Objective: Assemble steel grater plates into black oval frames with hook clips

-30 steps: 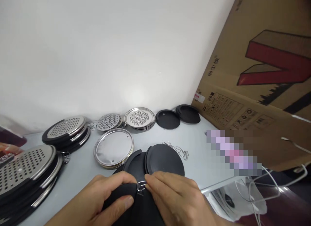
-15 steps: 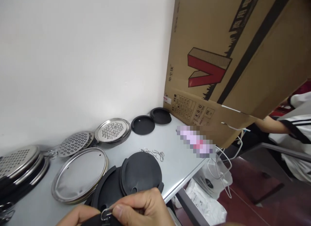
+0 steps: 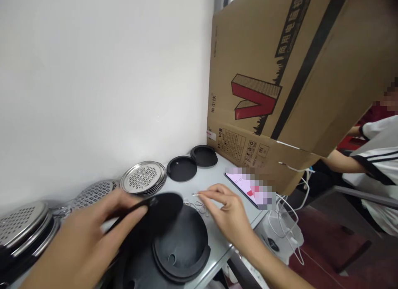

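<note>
My left hand (image 3: 90, 233) pinches the edge of a round black disc (image 3: 163, 214), held up tilted and slightly blurred. Beneath it lie black discs with raised partial rims and a small hole; the uppermost (image 3: 185, 235) shows best. My right hand (image 3: 228, 212) is over the table to the right, thumb and finger closed on a small bent-wire clip (image 3: 195, 194), of which only a bright tip shows. Just under those fingertips are several loose wire clips (image 3: 202, 207) on the table, partly covered by the hand.
Perforated metal grater discs (image 3: 143, 177) are stacked along the wall, with more piles (image 3: 23, 222) at left. Two black lids (image 3: 182, 168) sit farther back. A phone (image 3: 248, 187) lies before a large cardboard box (image 3: 258, 94). A person's arm (image 3: 345, 164) shows at right.
My hands, earlier together over a black disc and wire clip, have parted. The left raised the disc; the right moved away to the loose clips. The view shifted slightly.
</note>
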The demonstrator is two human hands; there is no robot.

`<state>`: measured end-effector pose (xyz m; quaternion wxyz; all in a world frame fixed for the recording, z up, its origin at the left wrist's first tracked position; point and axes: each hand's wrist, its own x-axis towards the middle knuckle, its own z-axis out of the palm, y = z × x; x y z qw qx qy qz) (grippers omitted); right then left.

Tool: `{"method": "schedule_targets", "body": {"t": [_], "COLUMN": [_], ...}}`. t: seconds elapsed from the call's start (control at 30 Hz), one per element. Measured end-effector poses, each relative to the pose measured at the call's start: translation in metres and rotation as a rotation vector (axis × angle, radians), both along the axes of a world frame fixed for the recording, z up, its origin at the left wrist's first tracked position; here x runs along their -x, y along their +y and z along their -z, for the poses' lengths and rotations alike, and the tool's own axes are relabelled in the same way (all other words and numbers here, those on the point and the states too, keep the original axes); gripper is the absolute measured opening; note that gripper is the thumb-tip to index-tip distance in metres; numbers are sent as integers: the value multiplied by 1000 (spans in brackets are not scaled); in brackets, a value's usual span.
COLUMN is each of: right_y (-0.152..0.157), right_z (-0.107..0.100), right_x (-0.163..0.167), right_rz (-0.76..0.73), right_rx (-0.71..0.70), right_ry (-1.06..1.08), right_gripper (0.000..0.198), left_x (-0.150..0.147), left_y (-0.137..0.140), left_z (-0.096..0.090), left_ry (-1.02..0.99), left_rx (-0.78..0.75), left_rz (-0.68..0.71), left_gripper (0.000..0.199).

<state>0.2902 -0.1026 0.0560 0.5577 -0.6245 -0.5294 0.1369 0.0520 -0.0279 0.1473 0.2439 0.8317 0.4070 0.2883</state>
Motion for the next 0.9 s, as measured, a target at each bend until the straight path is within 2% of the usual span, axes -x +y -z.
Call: {"method": "schedule_targets", "body": {"t": [0.03,0.1,0.2,0.27,0.37,0.43,0.53,0.63,0.73,0.83,0.9], "right_y": [2,4,4,2,0,-1,-2,1,7,13,14], "right_z": [12,36,61,65,59,54,51,51,52,55,59], "right_x": [-17,-43,-55,-52,-43,-39,-37,-41,-48,-48,-44], "right_rz": [92,141,144,150,94,10,-124,-199,-144,-99,-108], "right_rx": [44,182,298,327,337,326,285,250,215,224,238], "right_ry": [-129,-283,-381,-416,-404,-369,-320,-232,-102,6,52], "right_gripper": [24,30,32,28,25,24,26,27,27,31,35], "left_x": [-17,-54,-106,-129,-146,-148,-139,-119,-93,-76,-73], "left_y": [14,42,75,87,99,107,114,93,37,-22,-47], "left_z": [-4,0,26,48,74,82,79,65,53,58,72], "left_ry": [29,73,416,518,561,588,614,612,607,707,785], "left_rx": [-144,-383,-585,-600,-567,-533,-474,-432,-347,-130,-72], "left_rz": [83,247,444,511,539,516,457,428,444,474,512], "left_gripper": [13,15,24,23,20,21,16,20,39,48,54]}}
